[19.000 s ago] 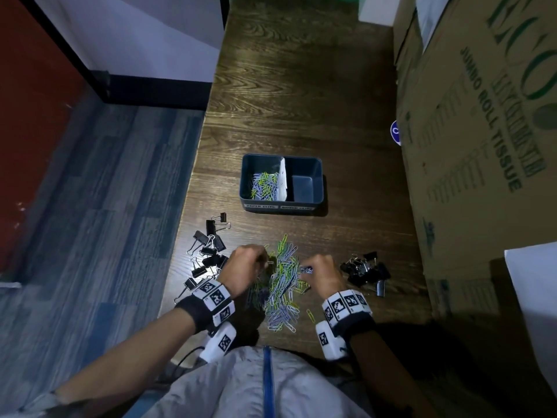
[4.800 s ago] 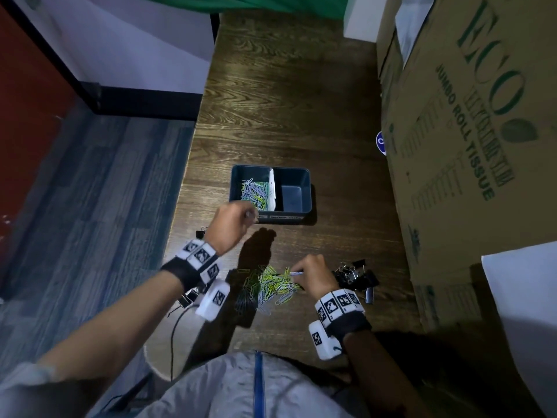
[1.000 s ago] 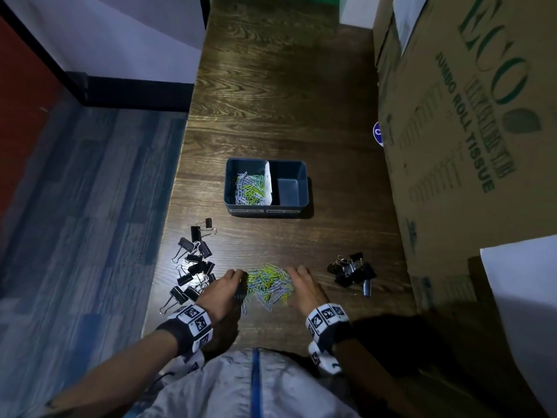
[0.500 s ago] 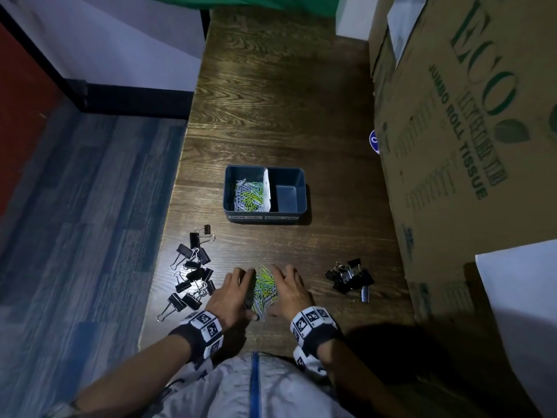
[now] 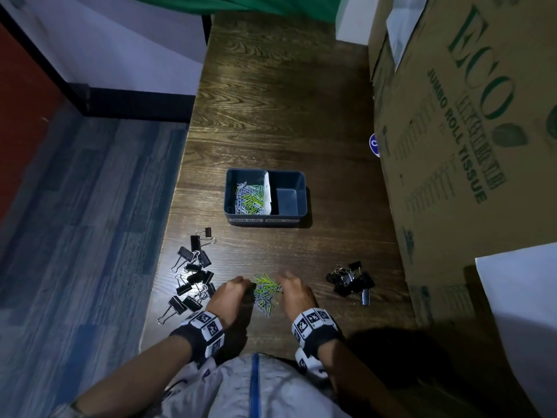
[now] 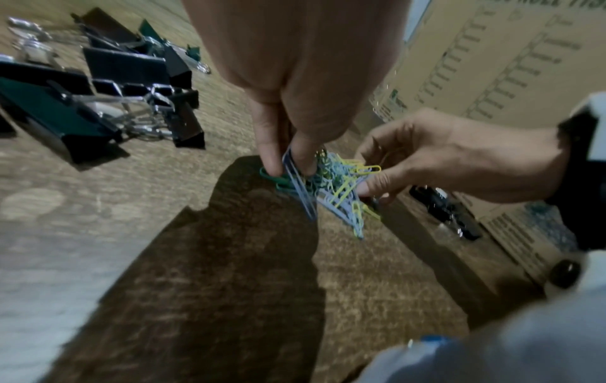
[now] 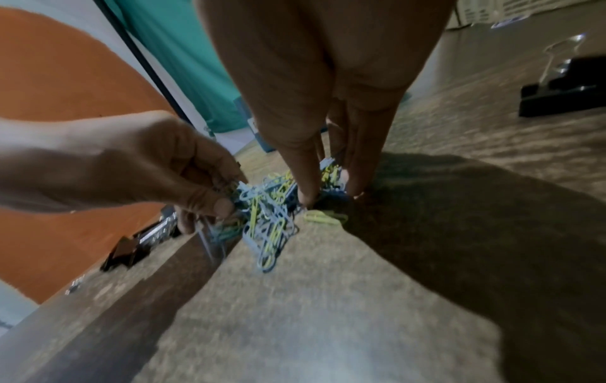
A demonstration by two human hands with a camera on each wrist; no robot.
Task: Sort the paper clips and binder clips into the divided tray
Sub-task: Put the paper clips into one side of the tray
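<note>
A small heap of green, yellow and blue paper clips (image 5: 265,289) lies near the table's front edge. My left hand (image 5: 233,294) and right hand (image 5: 294,292) squeeze it from both sides, fingers curled and pinching clips (image 6: 328,181) (image 7: 269,215). Part of the bunch hangs just off the wood. The dark divided tray (image 5: 266,220) stands farther back, with paper clips (image 5: 248,197) in its left compartment and its right compartment bare. Black binder clips lie in a scattered group (image 5: 193,273) to the left and a tighter pile (image 5: 349,280) to the right.
A tall cardboard box (image 5: 470,140) lines the table's right side, close to the right binder clip pile. The table's left edge (image 5: 168,242) runs just beside the left binder clips, with the floor below. Bare wood lies between hands and tray.
Over the last second both hands closed in on the spread clips, pushed them into a tight bunch, and now pinch it. Earlier the left hand carried clips to the tray's left compartment.
</note>
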